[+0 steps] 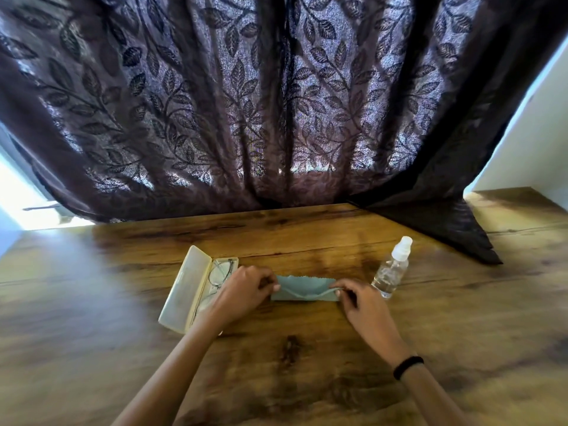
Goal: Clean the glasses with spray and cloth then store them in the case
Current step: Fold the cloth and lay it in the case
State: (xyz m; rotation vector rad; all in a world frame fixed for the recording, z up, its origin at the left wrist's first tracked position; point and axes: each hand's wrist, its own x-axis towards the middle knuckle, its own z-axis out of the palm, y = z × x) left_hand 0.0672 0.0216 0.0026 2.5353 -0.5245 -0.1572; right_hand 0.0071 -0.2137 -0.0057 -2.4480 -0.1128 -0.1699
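A pale blue-grey cloth (302, 289) lies partly folded on the wooden table (123, 302). My left hand (242, 292) pinches its left end and my right hand (359, 302) pinches its right end. Left of my left hand a cream glasses case (184, 292) stands open, its lid leaning to the left. Thin metal-framed glasses (219, 272) lie inside it, partly hidden by my left hand. A small clear spray bottle (392, 269) with a white cap stands just right of the cloth.
A dark leaf-patterned curtain (276, 103) hangs behind the table, and its corner (445, 229) drapes onto the tabletop at the back right, close behind the bottle. A white wall (538, 142) rises at the far right. A black band (407, 365) circles my right wrist.
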